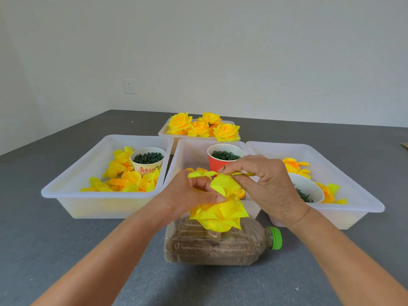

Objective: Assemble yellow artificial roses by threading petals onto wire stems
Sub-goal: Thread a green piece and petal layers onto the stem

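Note:
A half-built yellow rose hangs between my hands above a plastic bottle. My left hand grips its stacked petals from the left, thumb pressed across them. My right hand pinches a yellow petal layer at the top of the stack. No wire stem shows; petals and fingers cover the middle. Loose yellow and orange petals lie in the left tray. Several finished roses fill the far tray.
Three white trays stand side by side: left, middle, right. Paper cups of green parts sit in them: cream, red, white. A sand-filled bottle with a green cap lies on the grey table.

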Action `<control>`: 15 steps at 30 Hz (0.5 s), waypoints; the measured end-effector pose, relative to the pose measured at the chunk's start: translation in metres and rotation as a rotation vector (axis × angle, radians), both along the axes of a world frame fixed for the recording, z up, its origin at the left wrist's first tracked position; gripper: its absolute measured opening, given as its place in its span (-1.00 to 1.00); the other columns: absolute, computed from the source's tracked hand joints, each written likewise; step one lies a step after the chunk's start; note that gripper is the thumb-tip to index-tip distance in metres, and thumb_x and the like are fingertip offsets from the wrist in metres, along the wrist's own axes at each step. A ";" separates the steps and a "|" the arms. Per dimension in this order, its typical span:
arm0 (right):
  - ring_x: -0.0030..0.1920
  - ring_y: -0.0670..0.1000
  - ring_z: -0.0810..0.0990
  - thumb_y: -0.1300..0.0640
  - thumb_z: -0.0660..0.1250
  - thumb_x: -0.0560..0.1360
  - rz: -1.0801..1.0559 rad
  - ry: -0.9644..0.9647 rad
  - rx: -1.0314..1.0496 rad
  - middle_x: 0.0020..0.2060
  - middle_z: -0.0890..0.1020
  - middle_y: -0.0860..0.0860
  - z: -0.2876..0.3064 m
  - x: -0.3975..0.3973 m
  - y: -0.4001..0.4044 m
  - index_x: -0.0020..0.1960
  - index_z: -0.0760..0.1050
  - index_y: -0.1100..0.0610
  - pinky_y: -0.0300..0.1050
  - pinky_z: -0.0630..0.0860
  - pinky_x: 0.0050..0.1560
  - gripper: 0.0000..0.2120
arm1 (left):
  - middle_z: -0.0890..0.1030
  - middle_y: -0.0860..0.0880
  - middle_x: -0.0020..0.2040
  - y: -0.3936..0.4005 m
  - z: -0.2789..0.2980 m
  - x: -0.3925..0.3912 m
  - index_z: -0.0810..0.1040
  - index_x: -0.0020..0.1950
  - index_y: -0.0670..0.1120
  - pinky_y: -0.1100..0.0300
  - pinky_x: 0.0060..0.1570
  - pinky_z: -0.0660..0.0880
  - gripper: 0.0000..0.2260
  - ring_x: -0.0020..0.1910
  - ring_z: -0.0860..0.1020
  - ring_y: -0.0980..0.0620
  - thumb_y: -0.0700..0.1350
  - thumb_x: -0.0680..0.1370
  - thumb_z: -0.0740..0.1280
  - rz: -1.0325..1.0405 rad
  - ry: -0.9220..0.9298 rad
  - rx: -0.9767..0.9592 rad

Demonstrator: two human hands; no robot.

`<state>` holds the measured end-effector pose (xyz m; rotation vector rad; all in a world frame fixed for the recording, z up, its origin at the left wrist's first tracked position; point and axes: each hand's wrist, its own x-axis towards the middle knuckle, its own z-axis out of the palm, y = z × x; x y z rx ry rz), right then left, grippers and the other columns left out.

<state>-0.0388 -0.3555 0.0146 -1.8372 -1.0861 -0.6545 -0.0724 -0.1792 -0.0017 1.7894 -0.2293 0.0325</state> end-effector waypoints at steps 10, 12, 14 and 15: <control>-0.09 -0.07 0.61 0.31 0.38 0.37 0.026 -0.060 -0.065 -0.16 0.68 0.04 -0.005 0.005 -0.004 -0.14 0.66 0.22 -0.22 0.49 0.04 -0.89 | 0.69 0.02 -0.19 0.009 -0.002 -0.004 0.65 -0.11 -0.07 0.28 -0.19 0.55 -0.76 -0.18 0.65 0.10 -0.18 0.24 0.44 -0.071 0.008 -0.068; -0.10 -0.09 0.61 0.29 0.39 0.38 0.023 -0.076 -0.082 -0.16 0.67 -0.03 -0.007 0.005 -0.004 -0.15 0.66 0.23 -0.22 0.48 0.05 -0.91 | 0.69 0.05 -0.18 0.010 -0.001 -0.004 0.62 -0.05 -0.11 0.31 -0.21 0.54 -0.72 -0.18 0.64 0.13 -0.25 0.26 0.46 -0.052 0.009 -0.087; -0.10 -0.11 0.62 0.29 0.39 0.37 0.026 -0.095 -0.084 -0.16 0.65 -0.06 -0.010 0.006 -0.003 -0.17 0.66 0.23 -0.24 0.46 0.06 -0.92 | 0.69 0.09 -0.17 0.009 0.000 -0.006 0.57 -0.01 -0.14 0.35 -0.22 0.53 -0.69 -0.17 0.63 0.20 -0.39 0.30 0.45 -0.024 -0.021 -0.077; -0.10 -0.10 0.62 0.30 0.40 0.37 0.031 -0.099 -0.079 -0.16 0.66 -0.05 -0.011 0.007 -0.003 -0.17 0.65 0.24 -0.25 0.46 0.06 -0.93 | 0.68 0.10 -0.16 0.008 0.000 -0.007 0.55 0.00 -0.13 0.36 -0.21 0.52 -0.66 -0.15 0.62 0.22 -0.43 0.32 0.44 0.003 -0.051 -0.056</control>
